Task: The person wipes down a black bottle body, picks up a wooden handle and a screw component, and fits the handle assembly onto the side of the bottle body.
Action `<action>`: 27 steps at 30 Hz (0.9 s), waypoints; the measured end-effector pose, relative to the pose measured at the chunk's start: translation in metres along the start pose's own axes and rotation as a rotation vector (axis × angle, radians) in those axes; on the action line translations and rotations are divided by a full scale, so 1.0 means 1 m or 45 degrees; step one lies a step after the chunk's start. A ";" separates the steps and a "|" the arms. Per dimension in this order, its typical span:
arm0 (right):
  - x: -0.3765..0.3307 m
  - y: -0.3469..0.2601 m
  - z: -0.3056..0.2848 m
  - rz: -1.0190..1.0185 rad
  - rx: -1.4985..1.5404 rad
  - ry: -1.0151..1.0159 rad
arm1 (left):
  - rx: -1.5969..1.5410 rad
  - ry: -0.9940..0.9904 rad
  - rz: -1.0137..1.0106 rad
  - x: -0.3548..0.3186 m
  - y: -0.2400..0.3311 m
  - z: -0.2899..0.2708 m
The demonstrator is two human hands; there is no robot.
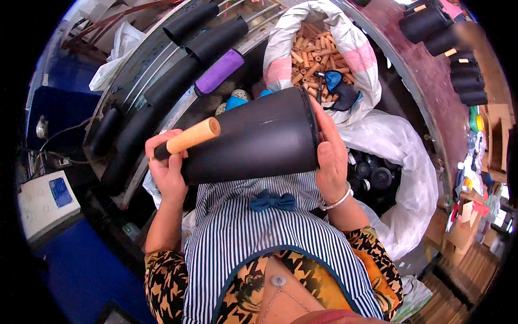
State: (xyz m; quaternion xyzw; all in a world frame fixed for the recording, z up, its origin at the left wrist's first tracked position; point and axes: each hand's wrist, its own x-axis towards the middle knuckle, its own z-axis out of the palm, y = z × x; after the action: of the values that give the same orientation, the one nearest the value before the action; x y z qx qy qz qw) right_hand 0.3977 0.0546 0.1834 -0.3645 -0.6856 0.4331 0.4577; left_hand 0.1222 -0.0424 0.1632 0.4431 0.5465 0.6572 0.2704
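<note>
I hold a black tapered vessel (253, 135) on its side in front of my apron, its wide rim to the right. A pale wooden handle (194, 135) stands out near its narrow end on a short black stub. My left hand (168, 162) is closed around that stub and the narrow end. At the wide end my right hand (332, 146) grips the rim, thumb in front and fingers behind. The vessel's inside is hidden from view.
Ahead stands a white sack (278, 54) full of wooden handles, with a black-and-blue item (337, 89) on top. A clear plastic bag (415, 178) of black round parts is at right. Several black cylinders and a purple roller (219, 72) sit on a rack at left.
</note>
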 end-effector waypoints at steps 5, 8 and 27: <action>-0.006 -0.011 -0.003 -0.229 -0.156 -0.050 | -0.036 -0.048 0.312 0.010 0.006 -0.003; -0.003 -0.025 -0.005 -0.602 -0.281 -0.224 | -0.294 -0.008 -0.434 0.016 0.012 -0.014; 0.009 0.124 -0.124 1.155 0.596 -0.027 | 0.638 -0.610 0.544 0.026 0.002 0.081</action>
State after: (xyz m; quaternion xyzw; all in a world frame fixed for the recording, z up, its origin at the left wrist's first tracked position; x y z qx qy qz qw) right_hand 0.5243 0.1399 0.0965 -0.5086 -0.3477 0.7340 0.2858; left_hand 0.1817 0.0172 0.1735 0.7395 0.5069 0.4232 0.1310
